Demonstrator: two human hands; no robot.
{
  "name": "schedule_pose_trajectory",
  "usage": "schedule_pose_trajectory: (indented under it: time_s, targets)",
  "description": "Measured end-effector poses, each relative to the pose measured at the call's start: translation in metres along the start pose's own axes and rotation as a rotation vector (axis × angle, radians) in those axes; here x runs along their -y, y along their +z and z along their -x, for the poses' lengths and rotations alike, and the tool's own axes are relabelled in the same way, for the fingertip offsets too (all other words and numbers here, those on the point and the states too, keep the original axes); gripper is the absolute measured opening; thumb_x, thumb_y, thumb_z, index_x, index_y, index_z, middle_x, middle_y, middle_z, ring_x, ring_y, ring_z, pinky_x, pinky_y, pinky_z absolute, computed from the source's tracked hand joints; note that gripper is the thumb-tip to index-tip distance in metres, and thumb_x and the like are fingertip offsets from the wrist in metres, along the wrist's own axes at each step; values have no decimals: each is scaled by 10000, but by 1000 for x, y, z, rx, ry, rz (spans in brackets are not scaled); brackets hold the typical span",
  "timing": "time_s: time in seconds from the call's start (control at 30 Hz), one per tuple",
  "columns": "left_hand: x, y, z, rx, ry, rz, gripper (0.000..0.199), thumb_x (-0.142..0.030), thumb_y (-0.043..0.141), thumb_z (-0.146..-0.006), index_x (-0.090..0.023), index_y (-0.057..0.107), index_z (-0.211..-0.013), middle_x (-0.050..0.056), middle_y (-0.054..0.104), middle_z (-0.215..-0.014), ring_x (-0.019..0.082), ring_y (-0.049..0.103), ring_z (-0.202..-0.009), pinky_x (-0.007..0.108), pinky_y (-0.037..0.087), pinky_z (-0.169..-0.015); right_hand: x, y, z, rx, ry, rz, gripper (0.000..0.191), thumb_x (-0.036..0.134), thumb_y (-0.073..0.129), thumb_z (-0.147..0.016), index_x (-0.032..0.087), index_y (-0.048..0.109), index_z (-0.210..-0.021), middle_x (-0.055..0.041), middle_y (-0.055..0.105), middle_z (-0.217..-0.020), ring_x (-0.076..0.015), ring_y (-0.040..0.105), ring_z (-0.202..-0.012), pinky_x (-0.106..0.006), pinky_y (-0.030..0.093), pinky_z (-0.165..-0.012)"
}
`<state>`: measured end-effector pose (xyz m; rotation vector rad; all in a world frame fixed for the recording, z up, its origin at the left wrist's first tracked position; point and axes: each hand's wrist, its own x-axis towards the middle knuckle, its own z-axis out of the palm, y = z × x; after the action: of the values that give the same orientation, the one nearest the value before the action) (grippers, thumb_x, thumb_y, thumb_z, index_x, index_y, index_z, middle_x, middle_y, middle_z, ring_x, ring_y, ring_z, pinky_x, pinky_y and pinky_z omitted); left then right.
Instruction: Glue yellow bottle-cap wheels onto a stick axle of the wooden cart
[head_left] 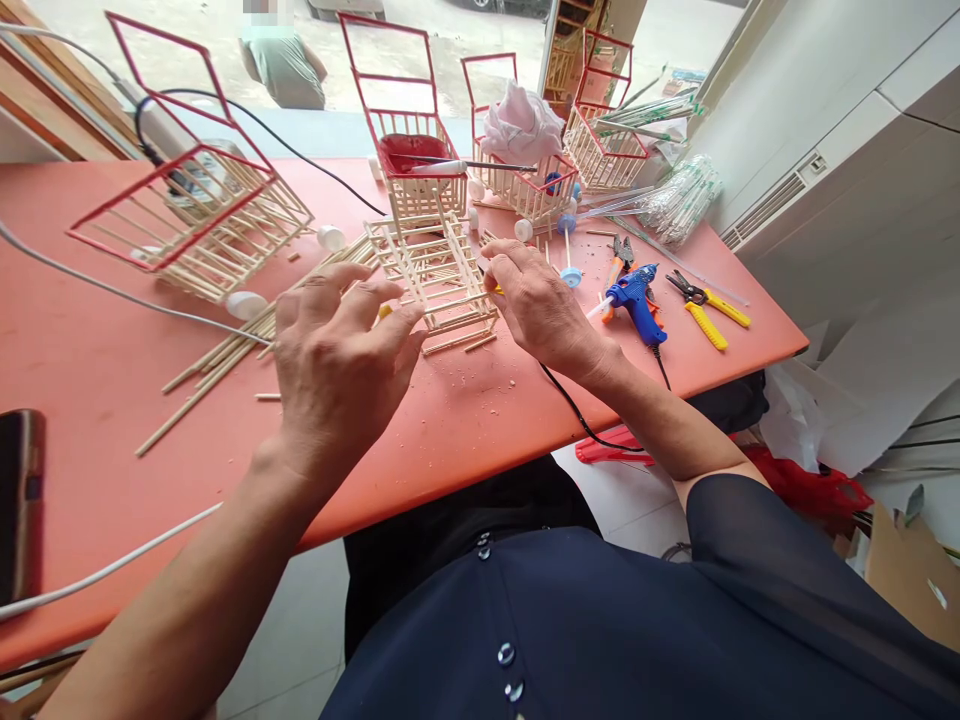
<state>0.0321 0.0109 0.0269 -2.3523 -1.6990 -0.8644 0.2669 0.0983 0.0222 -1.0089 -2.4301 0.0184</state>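
A small frame of pale wooden sticks [439, 265] stands on the pink table between my hands. My left hand [337, 355] is raised at its left side, fingers curved and apart, with nothing visible in it. On the right, my right hand [544, 310] is beside the frame with thumb and fingers drawn together; a bit of yellow shows at the fingertips, too small to name. Long loose sticks [202, 385] lie behind and left of my left hand. A blue glue gun [637, 305] rests right of my right hand.
Stick carts with red rims [217, 220] line the back, one holding a red bowl [420, 155]. Yellow-handled pliers [709, 310] and wrapped bundles [682, 200] are at right. A phone [21, 505] and white cable [112, 570] lie left. A person [289, 70] is outside.
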Motion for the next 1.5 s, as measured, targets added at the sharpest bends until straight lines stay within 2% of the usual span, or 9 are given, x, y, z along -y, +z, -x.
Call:
schedule_pose_trajectory:
  time_s: [0.1,0.27,0.47,0.67,0.87,1.0,1.1,1.27,1.5]
  targets:
    - [0,0,4,-33,21,-16,212,-261,603,-988,-384,712,-1122,21,753,-1340,372,573,-1443,702,443,-1143,-1,1,1,-4,-6,6,299,47,415,-1036,146,637,-1211,-161,640,-1478,-294,608,-1406,-549,485,-1259]
    - [-3,-1,4,2,-9,-52,147,-264,607,-998,-339,720,-1053,38,744,-1375,392,556,-1452,712,398,-1149,-3,2,1,0,-6,-4,305,54,432,-1029,144,634,-1239,-180,613,-1521,-319,576,-1455,-575,444,-1285]
    - [-5,3,2,-14,-35,-8,148,-249,604,-999,-283,749,-1001,83,756,-1364,411,553,-1435,734,321,-1169,-9,7,1,-23,-32,-17,319,99,405,-1067,138,632,-1287,-175,608,-1533,-321,568,-1465,-575,440,-1281]
    - [-4,6,9,-60,10,32,308,-272,577,-1015,-324,711,-1288,42,735,-1401,388,485,-1514,724,263,-1232,-13,8,3,-37,-52,-10,294,131,449,-1048,162,639,-1269,-158,592,-1577,-325,544,-1491,-586,418,-1297]
    - [-4,7,11,-113,89,-10,346,-180,572,-999,-306,696,-1296,86,744,-1389,398,520,-1488,708,321,-1180,-6,-8,9,-40,-55,-10,365,247,575,-1026,216,626,-1385,-126,518,-1670,-333,470,-1556,-625,351,-1331]
    - [-3,11,12,-90,112,45,387,-133,576,-971,-294,670,-1310,98,740,-1389,417,491,-1510,715,323,-1167,2,-13,19,-31,-62,20,377,318,616,-1029,275,661,-1401,-85,492,-1699,-344,435,-1575,-640,327,-1332]
    - [-1,16,13,-89,125,64,424,-119,571,-963,-296,656,-1339,98,729,-1387,420,495,-1501,669,362,-1135,6,-9,25,-30,-62,39,382,340,617,-1040,303,669,-1417,-67,484,-1709,-343,394,-1601,-639,309,-1334]
    - [1,21,14,-138,207,-85,450,-113,488,-1009,-274,637,-1402,108,739,-1368,388,552,-1394,615,373,-1085,9,0,30,-40,-107,111,422,399,666,-1029,333,647,-1446,-73,488,-1714,-345,408,-1589,-642,334,-1294]
    - [1,24,12,-57,179,-20,498,-95,479,-1007,-285,600,-1451,112,684,-1466,404,503,-1453,589,365,-1094,11,10,31,-44,-123,126,424,416,652,-1042,318,652,-1454,-93,475,-1731,-350,403,-1594,-629,321,-1274]
